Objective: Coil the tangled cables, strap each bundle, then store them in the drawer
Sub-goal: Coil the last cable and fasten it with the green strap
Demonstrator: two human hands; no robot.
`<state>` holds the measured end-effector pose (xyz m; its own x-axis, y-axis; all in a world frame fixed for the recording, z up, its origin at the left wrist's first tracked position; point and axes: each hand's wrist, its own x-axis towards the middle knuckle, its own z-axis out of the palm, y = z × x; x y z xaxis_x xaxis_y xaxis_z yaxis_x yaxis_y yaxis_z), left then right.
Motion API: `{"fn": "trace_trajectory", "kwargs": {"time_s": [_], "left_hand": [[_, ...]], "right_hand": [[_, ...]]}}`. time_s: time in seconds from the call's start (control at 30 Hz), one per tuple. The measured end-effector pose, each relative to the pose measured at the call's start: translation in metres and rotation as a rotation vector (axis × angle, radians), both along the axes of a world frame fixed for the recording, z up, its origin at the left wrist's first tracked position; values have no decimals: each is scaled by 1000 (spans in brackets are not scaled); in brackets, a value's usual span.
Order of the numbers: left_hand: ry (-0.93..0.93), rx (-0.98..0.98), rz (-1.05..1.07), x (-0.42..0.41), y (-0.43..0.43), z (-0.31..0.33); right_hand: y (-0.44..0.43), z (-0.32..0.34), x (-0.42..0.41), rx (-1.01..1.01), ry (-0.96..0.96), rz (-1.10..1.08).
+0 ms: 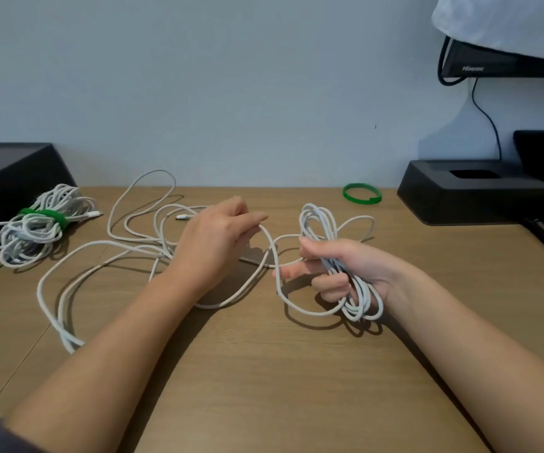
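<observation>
On the wooden desk, the right hand clenches the upright half-wound coil while the left hand, just beside, pinches the white cable, whose slack sprawls leftward.

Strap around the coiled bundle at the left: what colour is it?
The strap is green; the head view shows it best.

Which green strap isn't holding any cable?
The loose green ring at the back right of the desk; the other green strap wraps the white cable bundle on the left.
</observation>
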<state>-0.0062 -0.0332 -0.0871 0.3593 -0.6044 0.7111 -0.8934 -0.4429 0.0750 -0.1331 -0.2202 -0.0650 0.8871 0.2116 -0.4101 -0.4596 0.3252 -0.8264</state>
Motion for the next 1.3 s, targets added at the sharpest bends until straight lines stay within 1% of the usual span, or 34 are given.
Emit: {"fn": "trace_trajectory", "kwargs": {"time_s": [0.13, 0.27, 0.33, 0.4, 0.5, 0.6, 0.67, 0.77, 0.9, 0.93, 1.0, 1.07, 1.1, 1.2, 1.3], "left_hand": [[16, -56, -22, -11, -6, 5], [18, -43, 22, -14, -10, 4], [30, -37, 41, -13, -10, 3], [46, -41, 52, -10, -8, 3], [84, -30, 102, -6, -3, 2], [113, -2, 213, -2, 0, 0], [132, 14, 251, 1, 0, -1], [147, 12, 234, 4, 1, 1], [65, 28, 277, 6, 3, 1], [66, 15, 288, 6, 4, 2], [135, -56, 273, 5, 6, 4], [199, -145, 251, 4, 6, 5], [203, -159, 249, 2, 6, 5], [173, -83, 265, 1, 2, 0], [174, -105, 243, 4, 3, 1]], "right_hand": [[9, -3, 1, 45, -47, 59], [14, -10, 4, 84, -91, 134], [17, -12, 4, 68, -135, 187], [19, -15, 6, 26, -168, 182], [19, -15, 5, -34, -202, 94], [16, -11, 4, -24, -208, -143], [14, -8, 6, 64, -266, -283], [10, -10, 10, 222, -411, -405], [0, -10, 14, 339, -513, -563], [-3, -10, 15, 371, -521, -594], [-7, -11, 16, 405, -519, -639], [-7, -11, 16, 404, -507, -660], [-6, -11, 16, 401, -502, -662], [-2, -11, 15, 397, -489, -655], [-2, -10, 14, 388, -478, -665]]}}
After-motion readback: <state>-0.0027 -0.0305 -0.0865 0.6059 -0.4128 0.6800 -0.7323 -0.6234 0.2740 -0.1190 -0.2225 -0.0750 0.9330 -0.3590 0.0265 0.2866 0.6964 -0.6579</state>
